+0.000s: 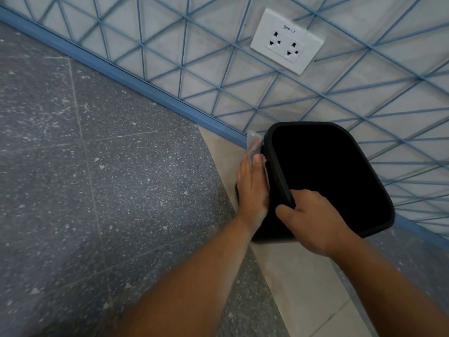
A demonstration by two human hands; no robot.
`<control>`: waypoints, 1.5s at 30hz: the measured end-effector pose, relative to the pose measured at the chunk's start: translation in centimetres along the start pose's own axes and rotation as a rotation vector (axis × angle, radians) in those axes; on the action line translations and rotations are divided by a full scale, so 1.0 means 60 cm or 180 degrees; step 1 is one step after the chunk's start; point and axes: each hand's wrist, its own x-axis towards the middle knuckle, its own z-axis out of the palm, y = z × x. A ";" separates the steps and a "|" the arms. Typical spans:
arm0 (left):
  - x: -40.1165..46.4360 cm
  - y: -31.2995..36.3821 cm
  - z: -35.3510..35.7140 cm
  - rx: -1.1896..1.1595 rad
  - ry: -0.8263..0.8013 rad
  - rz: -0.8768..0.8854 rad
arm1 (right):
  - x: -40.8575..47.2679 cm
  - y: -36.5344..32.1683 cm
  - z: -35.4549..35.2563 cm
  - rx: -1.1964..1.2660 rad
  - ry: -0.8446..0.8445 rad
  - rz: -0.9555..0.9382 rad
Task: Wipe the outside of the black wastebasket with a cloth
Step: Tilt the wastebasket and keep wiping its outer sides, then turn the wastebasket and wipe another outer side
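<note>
Black wastebasket (328, 171), lower right of frame by wall, looks light, stiff, slick plastic; right hand (313, 222) grips rim to steady, flat left hand (252, 186) presses thin cloth (254, 142) on its side.

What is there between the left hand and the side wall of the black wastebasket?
In the head view, a pale cloth lies between the left hand and the black wastebasket; the hand presses it flat against the wall.

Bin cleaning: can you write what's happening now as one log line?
step: wiping side | left hand: flat, presses cloth on bin | right hand: grips bin rim | place: floor by wall
</note>
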 end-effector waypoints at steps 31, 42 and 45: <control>0.047 0.026 -0.190 -0.0111 0.0474 -0.1619 | -0.082 0.146 -0.113 -0.1202 -0.0374 -0.0220; 0.002 0.079 -0.143 0.0422 0.0277 -0.1528 | -0.085 0.145 -0.101 -0.2025 0.0135 -0.0912; 0.003 0.086 -0.135 0.0416 0.0292 -0.1529 | -0.084 0.128 -0.097 -0.1964 0.0254 -0.0835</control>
